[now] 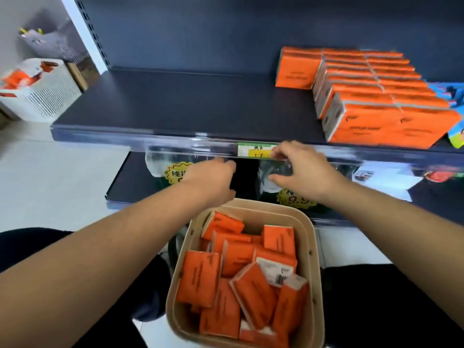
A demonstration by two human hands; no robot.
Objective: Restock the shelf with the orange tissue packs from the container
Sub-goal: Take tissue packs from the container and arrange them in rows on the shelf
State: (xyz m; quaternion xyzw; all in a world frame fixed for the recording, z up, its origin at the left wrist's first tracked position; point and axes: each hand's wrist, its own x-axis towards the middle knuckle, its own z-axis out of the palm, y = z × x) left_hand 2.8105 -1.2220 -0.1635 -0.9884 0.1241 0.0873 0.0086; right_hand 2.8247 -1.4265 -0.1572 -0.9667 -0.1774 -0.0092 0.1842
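Head view: both my hands are empty at the shelf (175, 104) edge. My left hand (213, 179) is loosely curled; my right hand (301, 169) is relaxed, fingertips at the price label (254, 150). Beyond my right hand a block of orange tissue packs (376, 101) already stands; beyond my left the board is bare. Below my wrists the container (310, 247) holds many loose packs (200, 277), so I judge most work remains. Blue packets (449, 91) flank the block, and a white basket (45, 96) sits far left. Nothing seems to block the gap.
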